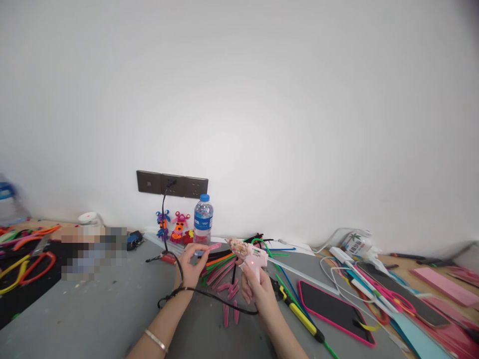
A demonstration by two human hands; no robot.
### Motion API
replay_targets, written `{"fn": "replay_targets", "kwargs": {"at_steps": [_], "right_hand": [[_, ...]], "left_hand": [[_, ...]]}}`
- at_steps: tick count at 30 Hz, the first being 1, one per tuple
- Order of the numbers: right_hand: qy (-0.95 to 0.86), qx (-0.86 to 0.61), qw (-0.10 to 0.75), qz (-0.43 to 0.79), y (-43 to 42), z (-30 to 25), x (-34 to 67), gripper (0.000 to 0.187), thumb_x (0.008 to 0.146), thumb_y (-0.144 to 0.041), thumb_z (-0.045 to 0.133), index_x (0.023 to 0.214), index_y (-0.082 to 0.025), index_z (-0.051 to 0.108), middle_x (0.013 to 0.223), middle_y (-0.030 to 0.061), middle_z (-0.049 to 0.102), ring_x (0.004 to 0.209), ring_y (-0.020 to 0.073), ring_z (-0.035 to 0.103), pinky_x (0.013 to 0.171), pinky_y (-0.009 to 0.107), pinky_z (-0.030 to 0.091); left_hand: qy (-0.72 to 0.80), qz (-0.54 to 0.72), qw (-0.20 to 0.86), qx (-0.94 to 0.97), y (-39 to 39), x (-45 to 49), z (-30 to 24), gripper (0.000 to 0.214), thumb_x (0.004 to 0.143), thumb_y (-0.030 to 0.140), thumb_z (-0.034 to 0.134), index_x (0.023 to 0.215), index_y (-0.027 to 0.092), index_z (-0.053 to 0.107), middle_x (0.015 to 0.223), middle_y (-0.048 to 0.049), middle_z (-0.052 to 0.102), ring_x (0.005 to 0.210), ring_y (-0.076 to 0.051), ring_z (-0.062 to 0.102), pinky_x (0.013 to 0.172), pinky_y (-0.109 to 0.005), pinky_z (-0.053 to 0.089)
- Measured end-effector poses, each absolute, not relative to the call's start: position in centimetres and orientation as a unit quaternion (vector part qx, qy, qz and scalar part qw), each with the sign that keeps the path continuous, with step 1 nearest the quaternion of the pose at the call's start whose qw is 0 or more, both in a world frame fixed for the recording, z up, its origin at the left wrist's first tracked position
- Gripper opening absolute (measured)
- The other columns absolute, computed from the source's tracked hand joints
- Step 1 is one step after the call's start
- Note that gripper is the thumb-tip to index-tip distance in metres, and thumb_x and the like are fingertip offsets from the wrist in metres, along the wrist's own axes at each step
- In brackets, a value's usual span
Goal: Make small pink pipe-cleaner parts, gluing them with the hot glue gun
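Between thumb and fingers, my left hand [191, 263] pinches a small pink fuzzy strip [214, 247], held out toward the right. My right hand [258, 288] grips a pink hot glue gun [255, 262] by its handle, its nozzle end crusted and pointing left at the strip. A small gap separates nozzle and strip. A clear glue stick [305, 275] extends from the gun's back. Its black cord [217, 295] runs over my left forearm. Below the hands, several folded pink pieces [231, 311] lie on the grey mat, near a bundle of coloured pipe cleaners [216, 265].
A water bottle [203, 219] and two small fuzzy figures [179, 225] stand by the wall, under a socket panel [149, 182]. To the right lie yellow-black pliers [301, 316], a pink-cased phone [337, 311] and pink scissors [385, 289]. Yellow-and-red-handled scissors [37, 269] lie at left.
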State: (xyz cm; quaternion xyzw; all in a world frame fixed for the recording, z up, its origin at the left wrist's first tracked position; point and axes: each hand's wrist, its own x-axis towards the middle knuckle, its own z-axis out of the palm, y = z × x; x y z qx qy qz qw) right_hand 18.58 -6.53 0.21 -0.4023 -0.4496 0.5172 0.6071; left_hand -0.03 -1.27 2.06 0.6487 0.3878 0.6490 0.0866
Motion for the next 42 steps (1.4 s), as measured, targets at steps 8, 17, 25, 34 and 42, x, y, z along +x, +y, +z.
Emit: {"fn": "replay_targets", "kwargs": {"at_steps": [8, 17, 25, 34, 42], "right_hand": [[-0.449, -0.401, 0.606, 0.52, -6.67, 0.14, 18.32, 0.052, 0.077, -0.064, 0.064, 0.092, -0.014, 0.062, 0.039, -0.012, 0.034, 0.029, 0.0058, 0.024, 0.029, 0.019, 0.023], [-0.433, -0.404, 0.617, 0.519, -6.7, 0.27, 18.29, 0.053, 0.074, -0.063, 0.067, 0.09, -0.013, 0.063, 0.039, -0.012, 0.034, 0.029, 0.0049, 0.024, 0.029, 0.018, 0.022], [-0.44, -0.403, 0.613, 0.517, -6.77, 0.2, 18.21, 0.051, 0.074, -0.064, 0.067, 0.085, -0.014, 0.061, 0.038, -0.0124, 0.033, 0.028, 0.0044, 0.025, 0.029, 0.017, 0.021], [-0.459, -0.408, 0.59, 0.524, -7.03, 0.3, 18.03, 0.048, 0.077, -0.064, 0.063, 0.074, -0.017, 0.056, 0.038, -0.0113, 0.034, 0.029, 0.0048, 0.025, 0.03, 0.019, 0.021], [-0.471, -0.409, 0.576, 0.529, -7.06, 0.34, 18.24, 0.047, 0.077, -0.063, 0.063, 0.077, -0.017, 0.055, 0.037, -0.0117, 0.035, 0.027, 0.0049, 0.025, 0.03, 0.019, 0.018]], "left_hand": [[0.383, 0.65, 0.076, 0.652, -1.24, 0.01, 2.07, 0.011, 0.081, 0.02, 0.063, 0.071, 0.019, 0.068, 0.069, -0.0035, 0.073, 0.065, -0.02, 0.068, 0.06, -0.028, 0.054], [0.388, 0.645, 0.075, 0.654, -1.15, -0.08, 1.95, 0.012, 0.081, 0.021, 0.062, 0.071, 0.019, 0.068, 0.07, -0.0033, 0.073, 0.066, -0.02, 0.069, 0.06, -0.028, 0.054], [0.382, 0.645, 0.07, 0.659, -1.05, -0.15, 1.75, 0.011, 0.081, 0.018, 0.062, 0.072, 0.019, 0.068, 0.07, -0.0031, 0.073, 0.066, -0.019, 0.069, 0.06, -0.027, 0.054], [0.348, 0.624, 0.023, 0.699, -1.25, -0.57, 2.22, 0.01, 0.084, 0.014, 0.061, 0.079, 0.02, 0.068, 0.076, -0.0037, 0.073, 0.073, -0.019, 0.067, 0.064, -0.027, 0.054], [0.343, 0.601, -0.007, 0.722, -1.18, -0.85, 2.09, 0.013, 0.085, 0.011, 0.059, 0.083, 0.02, 0.068, 0.08, -0.0034, 0.074, 0.077, -0.019, 0.066, 0.068, -0.028, 0.055]]}}
